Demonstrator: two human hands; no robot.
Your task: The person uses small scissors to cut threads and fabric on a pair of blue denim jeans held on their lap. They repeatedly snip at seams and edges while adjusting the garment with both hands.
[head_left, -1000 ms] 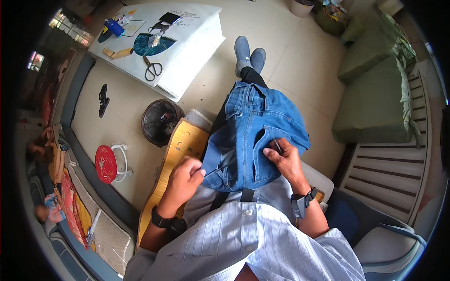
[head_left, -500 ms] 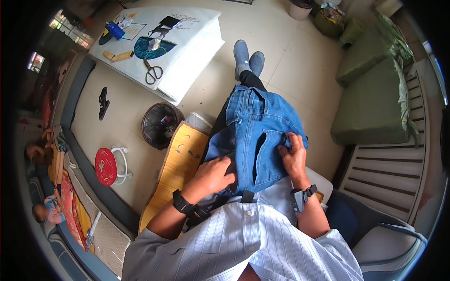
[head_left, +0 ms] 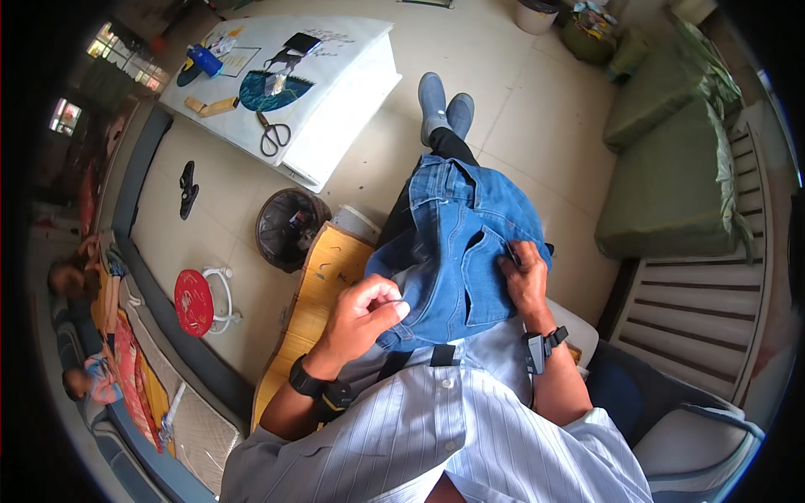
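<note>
Through the head camera I have the blue denim garment [head_left: 457, 243] spread over the person's lap, its far end near the crossed ankles and its near end up against the striped shirt [head_left: 402, 411]. I see the left hand [head_left: 369, 314] at the garment's left near edge, thumb and fingertips drawn together in a pinch on the denim. The right hand [head_left: 524, 277] rests on the other side, by the outer edge of the back pocket [head_left: 488, 285], fingers bent inward; I can't tell whether it grips the cloth or something small. To the left I make out the yellow mat [head_left: 314, 289], the lined waste bin [head_left: 289, 239] and a red-seated stool [head_left: 194, 303]. Beyond them, the white surface [head_left: 340, 74] carries black-handled scissors [head_left: 267, 126] and a blue object [head_left: 204, 60]. Green covered cushions [head_left: 658, 201] stand off to the right.
</note>
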